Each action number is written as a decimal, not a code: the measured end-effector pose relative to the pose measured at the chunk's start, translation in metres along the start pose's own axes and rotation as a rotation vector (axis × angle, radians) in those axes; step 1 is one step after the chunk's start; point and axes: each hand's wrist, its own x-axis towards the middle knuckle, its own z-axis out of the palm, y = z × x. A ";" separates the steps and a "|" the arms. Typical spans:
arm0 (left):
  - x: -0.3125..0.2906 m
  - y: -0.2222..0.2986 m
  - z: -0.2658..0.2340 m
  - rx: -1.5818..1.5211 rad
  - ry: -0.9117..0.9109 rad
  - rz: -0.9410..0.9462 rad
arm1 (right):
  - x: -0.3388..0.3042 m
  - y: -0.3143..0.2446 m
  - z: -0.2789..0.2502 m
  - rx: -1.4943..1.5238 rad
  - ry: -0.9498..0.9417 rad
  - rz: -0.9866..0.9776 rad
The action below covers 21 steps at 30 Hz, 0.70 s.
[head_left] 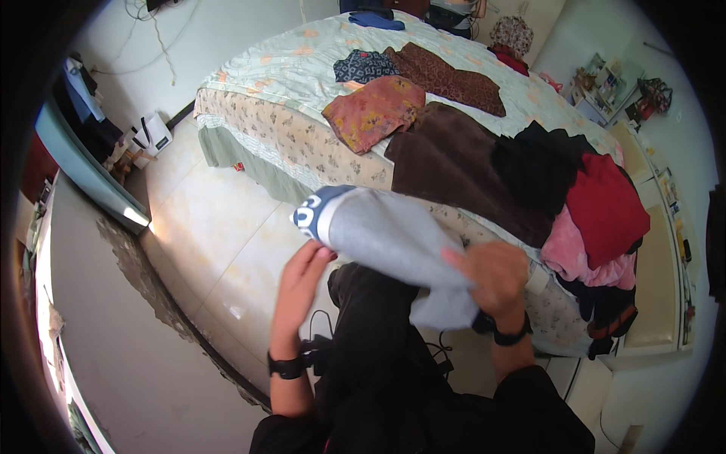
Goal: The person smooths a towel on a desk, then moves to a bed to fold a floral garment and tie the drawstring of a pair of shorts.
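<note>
A light grey garment (393,231) with a blue-and-white patterned end is stretched out in the air above my lap, in front of the bed. At its patterned end, my left hand (302,268) pinches the lower edge between thumb and fingers. My right hand (495,276) is closed around the other end, slightly blurred, and part of the cloth hangs down below it. What kind of garment it is, I cannot tell. Both of my wrists wear black bands.
Across the bed (257,64) lie a dark brown cloth (454,163), an orange patterned cloth (374,113), a brown patterned cloth (454,79), and a red garment (609,208) over a pink one (575,246). A low grey partition (144,325) stands at the left.
</note>
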 end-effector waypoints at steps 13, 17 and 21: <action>-0.017 -0.059 0.029 0.302 -0.210 -0.248 | -0.102 -0.067 0.047 0.748 -0.782 0.116; -0.021 -0.083 0.042 0.426 -0.068 -0.177 | -0.099 -0.042 0.035 0.925 -0.909 0.261; -0.018 -0.077 0.046 0.356 -0.136 -0.207 | -0.118 -0.020 0.046 0.850 -0.683 0.786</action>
